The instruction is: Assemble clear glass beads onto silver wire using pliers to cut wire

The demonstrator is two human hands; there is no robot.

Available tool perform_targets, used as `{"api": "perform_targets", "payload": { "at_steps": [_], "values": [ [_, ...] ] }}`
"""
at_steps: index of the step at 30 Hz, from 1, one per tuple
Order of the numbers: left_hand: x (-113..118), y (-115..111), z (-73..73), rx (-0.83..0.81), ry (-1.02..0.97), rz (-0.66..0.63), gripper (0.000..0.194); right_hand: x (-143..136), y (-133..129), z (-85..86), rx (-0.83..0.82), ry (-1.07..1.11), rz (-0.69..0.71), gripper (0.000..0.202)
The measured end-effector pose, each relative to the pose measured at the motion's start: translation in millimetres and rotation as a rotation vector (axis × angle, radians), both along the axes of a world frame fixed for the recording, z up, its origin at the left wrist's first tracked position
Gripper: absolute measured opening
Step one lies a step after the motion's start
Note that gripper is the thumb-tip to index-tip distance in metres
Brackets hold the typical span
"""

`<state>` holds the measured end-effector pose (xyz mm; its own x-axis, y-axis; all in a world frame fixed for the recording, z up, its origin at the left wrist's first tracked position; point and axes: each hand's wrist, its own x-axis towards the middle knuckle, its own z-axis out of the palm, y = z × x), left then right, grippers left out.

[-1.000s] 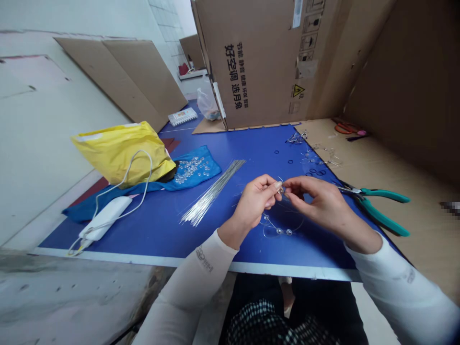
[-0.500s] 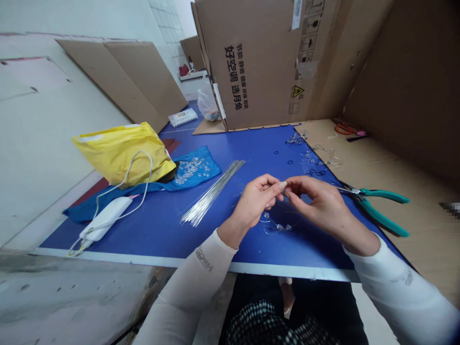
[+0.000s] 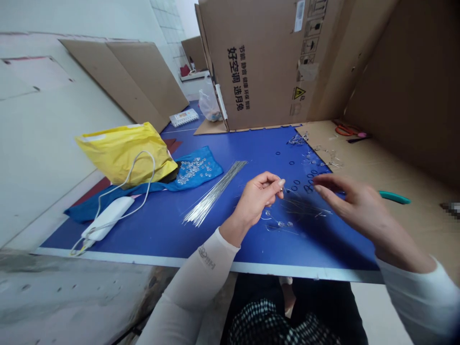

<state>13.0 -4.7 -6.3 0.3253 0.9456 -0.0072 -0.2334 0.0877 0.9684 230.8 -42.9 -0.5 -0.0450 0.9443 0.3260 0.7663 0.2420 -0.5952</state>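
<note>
Near the middle of the table, my left hand [image 3: 259, 197] is closed in a pinch on a thin wire piece [image 3: 281, 189], mostly hidden by the thumb and finger. My right hand [image 3: 359, 211] is open and apart from it, held over the right side of the table with thumb and fingers parted. Partly behind that hand lie the pliers, with one green handle [image 3: 395, 197] showing. Below my left hand, clear beads on fine wire [image 3: 281, 224] rest on the blue tabletop. Loose thin wires [image 3: 305, 207] lie between the hands, and small black rings [image 3: 312, 178] are just beyond.
A bundle of straight wires [image 3: 215, 193] lies left of my hands. Clear beads [image 3: 194, 170] sit on a blue cloth [image 3: 212, 158] beside a yellow bag [image 3: 125, 151] and a white power strip [image 3: 108, 218]. A large cardboard box [image 3: 266, 67] stands behind; orange-handled scissors [image 3: 347, 130] lie at right.
My right hand has left the left hand's fingertips and moved right, opening and now covering much of the pliers. My left hand has stayed nearly in place, still pinching.
</note>
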Motion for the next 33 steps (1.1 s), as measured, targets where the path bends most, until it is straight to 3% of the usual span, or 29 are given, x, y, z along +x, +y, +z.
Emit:
{"api": "perform_targets", "payload": {
  "at_steps": [3,6,8,10,12,20,25,31,33],
  "values": [
    [-0.3,-1.1,1.2,0.004,-0.016,-0.025,0.017,40.5,-7.8,-9.3,-0.102,-0.268,-0.112,0.043],
    [-0.6,-2.9,2.9,0.001,-0.013,-0.043,0.016,86.9,-9.2,-31.4,-0.192,-0.471,-0.164,0.049],
    [-0.7,-4.2,4.2,0.000,-0.004,-0.050,0.015,114.2,-8.2,-48.7,-0.288,-0.557,-0.214,0.050],
    [-0.9,-5.0,5.4,0.004,0.004,-0.057,0.015,133.9,-7.3,-62.9,-0.265,-0.581,-0.151,0.053],
    [-1.1,-5.3,6.3,0.009,0.010,-0.058,0.015,143.8,-7.0,-70.0,-0.240,-0.602,-0.183,0.055],
    [-3.4,-5.2,10.6,-0.006,0.025,-0.035,0.014,132.5,3.6,-55.4,-0.317,-0.646,-0.195,0.060],
    [-4.5,-4.1,10.6,0.004,0.021,-0.013,0.014,125.4,4.6,-53.6,-0.281,-0.600,-0.186,0.040],
    [-4.3,-2.7,6.9,0.032,0.051,0.009,0.018,93.2,-27.9,-29.6,-0.235,-0.247,-0.238,0.032],
    [-4.0,-2.6,6.6,0.040,0.056,0.017,0.018,74.5,-42.3,-19.3,-0.246,-0.108,-0.106,0.038]
  ]
}}
